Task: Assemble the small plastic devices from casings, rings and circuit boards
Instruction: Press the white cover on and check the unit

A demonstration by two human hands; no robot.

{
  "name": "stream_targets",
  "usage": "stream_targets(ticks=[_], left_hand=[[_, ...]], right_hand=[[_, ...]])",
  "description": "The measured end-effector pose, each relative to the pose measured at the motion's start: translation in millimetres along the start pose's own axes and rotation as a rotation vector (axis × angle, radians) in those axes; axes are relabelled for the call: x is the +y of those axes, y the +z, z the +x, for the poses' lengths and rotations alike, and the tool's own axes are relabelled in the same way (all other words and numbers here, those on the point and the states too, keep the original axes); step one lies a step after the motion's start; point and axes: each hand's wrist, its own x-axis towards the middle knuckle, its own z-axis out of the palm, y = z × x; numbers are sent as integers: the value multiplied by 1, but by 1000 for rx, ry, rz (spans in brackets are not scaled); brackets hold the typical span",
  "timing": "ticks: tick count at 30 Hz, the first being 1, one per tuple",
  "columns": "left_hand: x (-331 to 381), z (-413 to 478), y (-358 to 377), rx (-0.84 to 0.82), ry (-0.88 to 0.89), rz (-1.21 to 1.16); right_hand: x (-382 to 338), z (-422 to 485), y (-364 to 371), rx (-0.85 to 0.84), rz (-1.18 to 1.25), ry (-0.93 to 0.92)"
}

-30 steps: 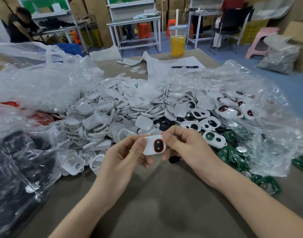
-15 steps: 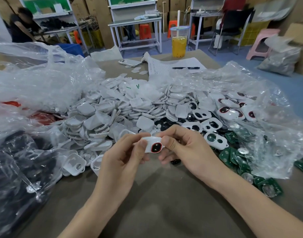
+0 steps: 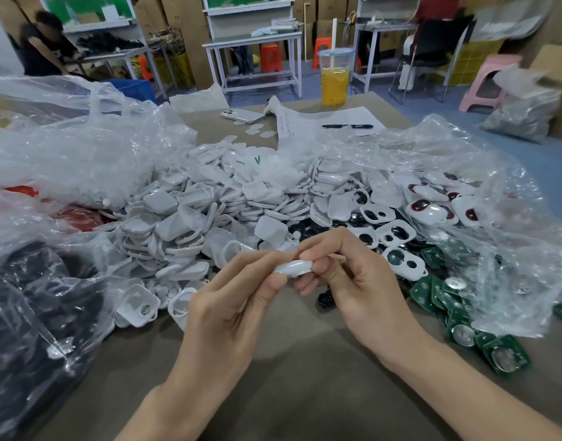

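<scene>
At the brown table's (image 3: pixel 305 383) left edge, a clear plastic bag (image 3: pixel 34 313) holds black parts. The left hand (image 3: pixel 228 300) and right hand (image 3: pixel 353 281) pinch a small white plastic device (image 3: pixel 292 268) edge-on above the near middle, seemingly pressing its casing shut. Next, squeeze the seam evenly. Toward the right edge, crumpled clear plastic sheeting (image 3: pixel 512 265) loosely holds green circuit boards (image 3: pixel 518 345).

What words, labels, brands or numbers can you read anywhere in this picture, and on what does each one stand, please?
No text can be read for certain.
Paper sheet: rows of print, too small and blurred to read.
Green marks on the white pile: two strokes, not legible as letters.
Phone, drink cup, circuit boards, held white casing: no print shows.
</scene>
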Motion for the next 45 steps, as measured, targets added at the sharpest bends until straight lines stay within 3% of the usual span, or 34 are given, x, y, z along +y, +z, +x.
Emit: stream_targets(ticks=[7,14,19,22,28,34,45], left_hand=[[2,5,-1,22,96,57],[-2,5,-3,5,72,77],[-5,5,-4,-39,89,116],[-5,4,0,-49,-13,77],[2,7,2,21,-509,-306],[0,10,0,-4,-504,-343],[4,7,4,75,-474,-264]], right_hand=[[2,-1,1,-29,-21,-60],[-1,-1,1,-45,-9,-9],[-5,4,-2,-66,155,253],[-1,7,-5,-73,127,317],[-4,6,-4,-112,148,305],[-1,5,-2,-33,203,328],[0,6,2,-33,219,303]])
